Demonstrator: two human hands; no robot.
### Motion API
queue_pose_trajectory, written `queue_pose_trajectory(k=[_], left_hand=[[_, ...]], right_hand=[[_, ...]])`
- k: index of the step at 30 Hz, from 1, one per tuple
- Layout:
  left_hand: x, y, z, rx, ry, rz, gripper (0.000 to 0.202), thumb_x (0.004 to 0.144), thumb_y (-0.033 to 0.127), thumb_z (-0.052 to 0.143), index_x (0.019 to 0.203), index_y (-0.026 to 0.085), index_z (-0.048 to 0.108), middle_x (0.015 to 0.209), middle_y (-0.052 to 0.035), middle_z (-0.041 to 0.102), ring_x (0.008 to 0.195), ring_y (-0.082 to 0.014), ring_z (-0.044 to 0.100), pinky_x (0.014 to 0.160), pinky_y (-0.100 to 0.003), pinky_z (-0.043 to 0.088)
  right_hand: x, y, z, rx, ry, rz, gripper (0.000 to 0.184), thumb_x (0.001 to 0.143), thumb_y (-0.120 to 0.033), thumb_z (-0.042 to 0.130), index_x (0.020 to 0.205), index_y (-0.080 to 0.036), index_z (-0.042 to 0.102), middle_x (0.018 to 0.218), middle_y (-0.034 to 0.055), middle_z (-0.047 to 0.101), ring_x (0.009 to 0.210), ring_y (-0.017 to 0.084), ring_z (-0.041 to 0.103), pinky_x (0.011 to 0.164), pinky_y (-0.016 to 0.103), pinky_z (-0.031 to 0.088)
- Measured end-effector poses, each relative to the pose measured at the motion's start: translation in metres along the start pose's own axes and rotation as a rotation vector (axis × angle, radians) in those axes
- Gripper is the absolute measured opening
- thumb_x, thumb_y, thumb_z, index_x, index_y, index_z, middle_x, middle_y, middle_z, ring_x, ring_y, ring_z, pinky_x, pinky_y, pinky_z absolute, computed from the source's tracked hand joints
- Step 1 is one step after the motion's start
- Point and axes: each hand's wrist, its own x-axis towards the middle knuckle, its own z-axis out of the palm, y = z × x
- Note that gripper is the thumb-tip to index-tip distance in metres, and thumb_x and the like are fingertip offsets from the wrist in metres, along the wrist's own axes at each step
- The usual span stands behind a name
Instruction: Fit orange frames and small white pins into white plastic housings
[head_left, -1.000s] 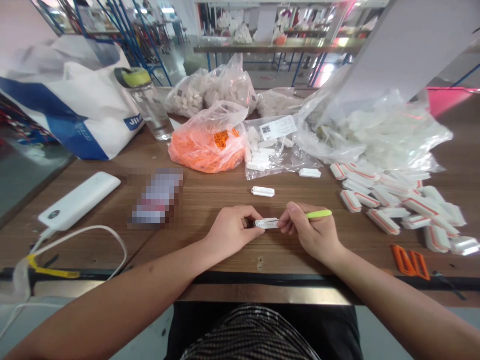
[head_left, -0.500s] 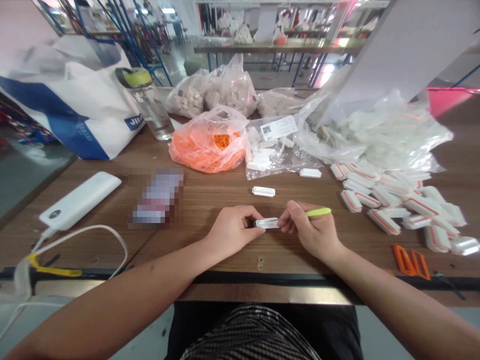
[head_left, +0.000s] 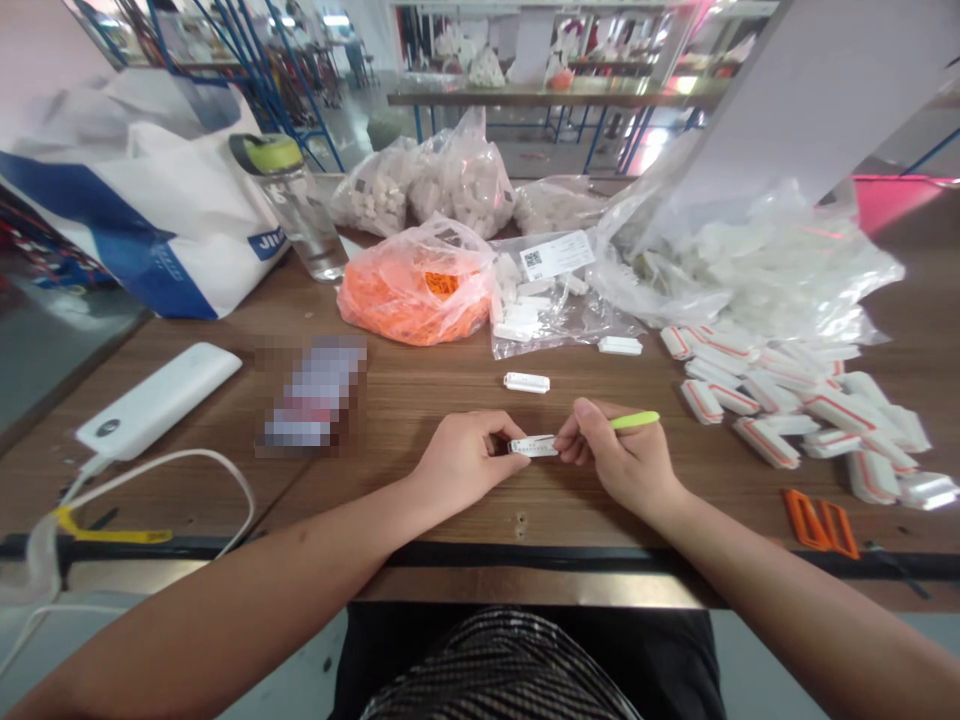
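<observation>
My left hand (head_left: 469, 455) pinches the left end of a small white plastic case (head_left: 531, 447) between thumb and fingers, just above the table. Small dark marks run in a row along the case. My right hand (head_left: 619, 450) is closed on a slim tool with a yellow-green handle (head_left: 636, 421), gripped like a pen. Its thin dark tip seems to lie along the top of the case; the fingers hide its middle. The right fingertips are at the case's right end. Just beyond lies a similar white piece (head_left: 526, 382), with another white piece (head_left: 620, 346) farther back.
White cases with orange rims (head_left: 780, 395) are heaped at right, near loose orange frames (head_left: 821, 523). Behind stand a bag of orange parts (head_left: 416, 290) and clear bags of white parts (head_left: 461, 185). A power bank (head_left: 161, 400), blurred flat object (head_left: 313, 392) and bottle (head_left: 304, 215) are left.
Almost nothing differs. The yellow-green handle has shifted very slightly left with my right hand; my left hand keeps its pinch on the white case.
</observation>
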Motion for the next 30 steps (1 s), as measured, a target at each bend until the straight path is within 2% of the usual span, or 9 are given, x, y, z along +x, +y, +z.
queue_pose_trajectory(k=[14, 17, 22, 24, 30], left_hand=[[0.0, -0.003, 0.001, 0.002, 0.004, 0.015, 0.009, 0.073, 0.023, 0.072, 0.082, 0.021, 0.072, 0.061, 0.0043, 0.061, 0.051, -0.0091, 0.047, 0.055, -0.023, 0.037], [0.0, -0.004, 0.002, 0.007, 0.012, 0.017, 0.01, 0.073, 0.025, 0.072, 0.082, 0.021, 0.071, 0.061, 0.0045, 0.061, 0.051, -0.0089, 0.047, 0.055, -0.023, 0.037], [0.0, -0.003, 0.003, 0.01, 0.03, 0.01, 0.009, 0.073, 0.026, 0.072, 0.079, 0.02, 0.07, 0.059, 0.0051, 0.059, 0.05, -0.0085, 0.046, 0.053, -0.022, 0.036], [0.0, -0.002, 0.002, 0.009, 0.027, 0.014, 0.009, 0.073, 0.026, 0.072, 0.08, 0.02, 0.071, 0.058, 0.0054, 0.058, 0.049, -0.0082, 0.045, 0.053, -0.022, 0.036], [0.0, -0.003, 0.002, 0.013, 0.019, 0.025, 0.01, 0.073, 0.025, 0.072, 0.083, 0.021, 0.072, 0.057, 0.0056, 0.058, 0.049, -0.0083, 0.045, 0.053, -0.022, 0.036]], right_hand=[[0.0, -0.001, 0.0, -0.103, -0.066, -0.01, 0.043, 0.094, -0.042, 0.045, 0.064, -0.017, 0.062, 0.055, 0.0018, 0.063, 0.048, 0.011, 0.06, 0.047, 0.023, 0.047], [0.0, -0.005, 0.0, -0.203, -0.078, -0.081, 0.041, 0.095, -0.038, 0.044, 0.063, -0.018, 0.061, 0.053, 0.0008, 0.062, 0.049, 0.011, 0.059, 0.05, 0.024, 0.046], [-0.002, -0.012, -0.001, -0.349, -0.126, -0.286, 0.04, 0.094, -0.032, 0.044, 0.059, -0.019, 0.057, 0.053, 0.0001, 0.059, 0.049, 0.011, 0.055, 0.052, 0.026, 0.043], [-0.002, -0.011, -0.002, -0.299, -0.101, -0.267, 0.039, 0.095, -0.031, 0.044, 0.061, -0.019, 0.059, 0.053, -0.0003, 0.06, 0.049, 0.011, 0.057, 0.052, 0.025, 0.045], [-0.001, -0.003, -0.003, -0.085, -0.034, -0.078, 0.042, 0.095, -0.039, 0.046, 0.063, -0.016, 0.062, 0.054, 0.0013, 0.063, 0.046, 0.01, 0.06, 0.047, 0.022, 0.047]])
